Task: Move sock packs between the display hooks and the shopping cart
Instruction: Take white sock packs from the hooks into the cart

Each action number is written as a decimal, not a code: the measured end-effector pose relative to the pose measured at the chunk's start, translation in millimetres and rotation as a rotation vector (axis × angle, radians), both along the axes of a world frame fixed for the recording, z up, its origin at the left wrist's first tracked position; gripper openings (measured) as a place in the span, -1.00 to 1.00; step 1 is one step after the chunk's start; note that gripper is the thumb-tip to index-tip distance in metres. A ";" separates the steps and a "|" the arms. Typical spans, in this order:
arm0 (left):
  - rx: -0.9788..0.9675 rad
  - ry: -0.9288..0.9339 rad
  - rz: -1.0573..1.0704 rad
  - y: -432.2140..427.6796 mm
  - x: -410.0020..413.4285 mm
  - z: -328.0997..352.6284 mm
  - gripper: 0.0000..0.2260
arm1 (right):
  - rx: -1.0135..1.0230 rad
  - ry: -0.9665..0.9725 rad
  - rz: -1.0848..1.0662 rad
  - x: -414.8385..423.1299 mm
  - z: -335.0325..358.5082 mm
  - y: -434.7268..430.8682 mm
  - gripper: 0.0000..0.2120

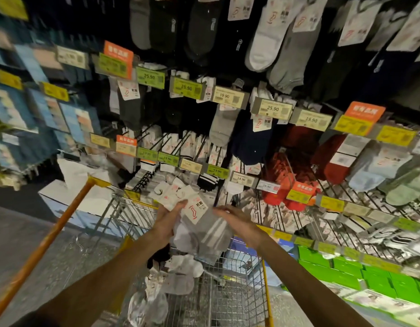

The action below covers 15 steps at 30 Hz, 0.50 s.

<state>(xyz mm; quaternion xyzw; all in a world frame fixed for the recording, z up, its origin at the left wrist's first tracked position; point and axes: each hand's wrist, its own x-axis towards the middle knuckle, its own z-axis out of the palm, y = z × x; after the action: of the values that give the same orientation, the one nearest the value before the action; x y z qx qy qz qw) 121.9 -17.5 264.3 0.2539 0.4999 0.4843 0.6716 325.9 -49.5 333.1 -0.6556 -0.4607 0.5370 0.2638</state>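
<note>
Currently, both hands are held above the silver wire shopping cart with yellow trim point(266, 286), over its far half. A bunch of sock packs with white card labels point(174, 197) is gripped by the left hand point(167, 221). Fingers and thumb are curled round the card ends, and the socks hang down toward the cart basket. Frontmost in the bunch is a grey sock pack with pale stripes and a red sock outline on its card point(205, 228). The right hand point(237, 220) is laid against that pack's right edge, fingers nearly straight; nothing is clasped by it. The bunch is probably four or so packs, but motion blur prevents a firm count.

Inside the cart, a loose pile of white and grey sock packs point(178, 277) is seen on the wire floor, nearer than the hands. Just beyond the cart's far rim, black wire display hooks point(143, 182) loaded with more packs are mounted, with green and yellow price tags point(167, 159) at their tips. Right of the cart, red sock packs point(282, 185) are hung higher up and bright green boxes point(345, 272) are stacked low. Left of the cart, an orange pole with a yellow head point(46, 237) is seen slanting up toward the cart's far left corner.
</note>
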 end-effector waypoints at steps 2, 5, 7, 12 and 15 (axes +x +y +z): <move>0.032 0.021 -0.015 7.5 -8.8 2.3 -0.65 | 0.071 -0.058 0.073 -10.5 2.0 7.3 -0.71; 0.099 0.073 -0.093 17.1 -23.2 11.7 -0.65 | 0.086 0.072 0.124 -35.7 5.0 21.5 -0.70; 0.143 0.089 -0.177 22.1 -35.0 14.5 -0.67 | 0.069 0.115 0.131 -55.3 2.9 31.4 -0.66; 0.158 0.036 -0.369 41.7 -63.3 14.6 -0.63 | 0.142 0.031 -0.004 -91.8 -18.5 49.4 -0.70; 0.077 0.022 -0.369 55.9 -72.7 4.0 -0.77 | 0.120 0.067 -0.098 -104.2 -30.6 55.1 -0.68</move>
<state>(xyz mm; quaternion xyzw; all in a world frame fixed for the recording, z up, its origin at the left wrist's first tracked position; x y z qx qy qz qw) 49.2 38.5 268.3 0.3720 0.4332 0.3687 0.7335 221.7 5.6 302.5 -0.6421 -0.4501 0.5165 0.3439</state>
